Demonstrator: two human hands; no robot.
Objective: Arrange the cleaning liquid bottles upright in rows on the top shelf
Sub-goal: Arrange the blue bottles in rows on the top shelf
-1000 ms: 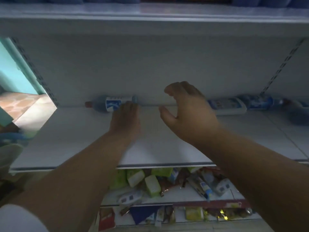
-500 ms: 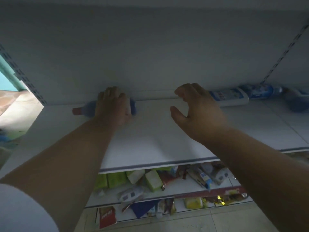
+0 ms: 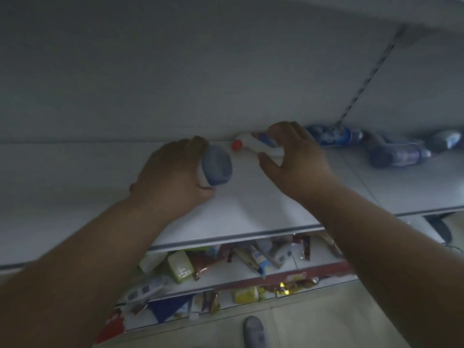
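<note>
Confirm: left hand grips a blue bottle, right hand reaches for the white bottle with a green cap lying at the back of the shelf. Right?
Nearly. The cap is red, not green, as the head view shows. The left hand grips the blue bottle, and the right hand reaches for the white bottle lying at the back of the shelf.

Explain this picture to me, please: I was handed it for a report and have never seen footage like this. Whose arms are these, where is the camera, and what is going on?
There is no machine here. The camera sits on a person's head and looks forward and down, so the two bare arms are that person's own. They reach onto a white shelf. The left hand grips a blue bottle, its base turned toward the camera. The right hand reaches over a white bottle with a red cap lying on its side at the back; whether it grips it yet is unclear. More blue bottles lie on their sides further right. Below, lower shelves hold assorted packets.
</note>
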